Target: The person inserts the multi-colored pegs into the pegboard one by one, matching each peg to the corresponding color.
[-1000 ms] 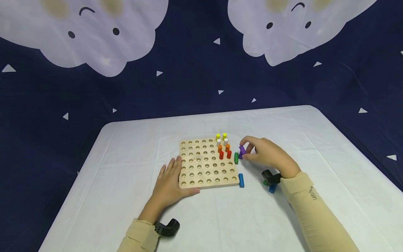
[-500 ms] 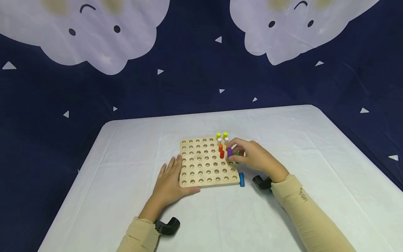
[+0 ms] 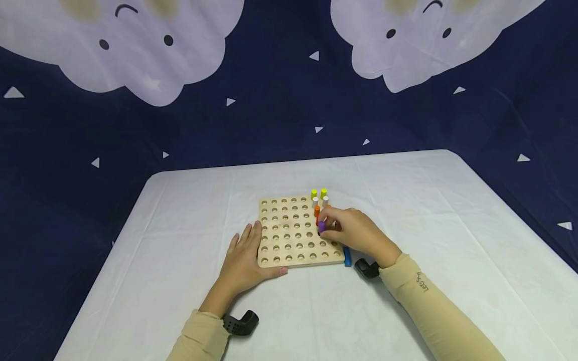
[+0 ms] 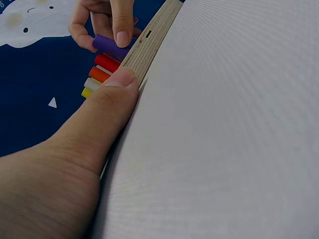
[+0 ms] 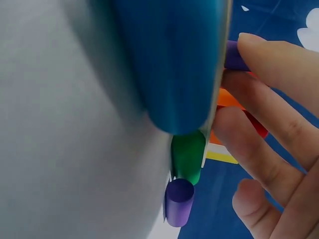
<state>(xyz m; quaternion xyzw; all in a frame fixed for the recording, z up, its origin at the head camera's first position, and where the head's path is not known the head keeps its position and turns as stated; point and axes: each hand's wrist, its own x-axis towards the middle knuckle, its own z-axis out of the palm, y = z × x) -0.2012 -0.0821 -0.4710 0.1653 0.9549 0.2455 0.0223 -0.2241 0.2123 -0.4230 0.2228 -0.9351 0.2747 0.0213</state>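
My right hand (image 3: pixel 354 230) pinches a purple peg (image 3: pixel 321 227) between thumb and fingers, upright over the right part of the wooden pegboard (image 3: pixel 282 241). In the left wrist view, the purple peg's (image 4: pixel 110 47) lower end is right at the board, just nearer than a red peg (image 4: pixel 107 62). My left hand (image 3: pixel 241 258) rests against the board's left edge, its fingers straight and the thumb along the front edge. Yellow pegs (image 3: pixel 313 194), white pegs (image 3: pixel 315 202) and an orange peg (image 3: pixel 317 211) stand in the holes behind. My right hand partly hides the red and orange pegs.
A blue peg (image 3: pixel 347 256) lies on the white tablecloth (image 3: pixel 203 210) beside the board's right edge. The right wrist view shows a green peg (image 5: pixel 188 157) and another purple peg (image 5: pixel 180 201) beyond it. A dark cloud-patterned cloth (image 3: pixel 271 125) hangs behind the table.
My right hand has carried the purple peg left, from beside the board to over its holes near the red pegs. My left hand has stayed in place.
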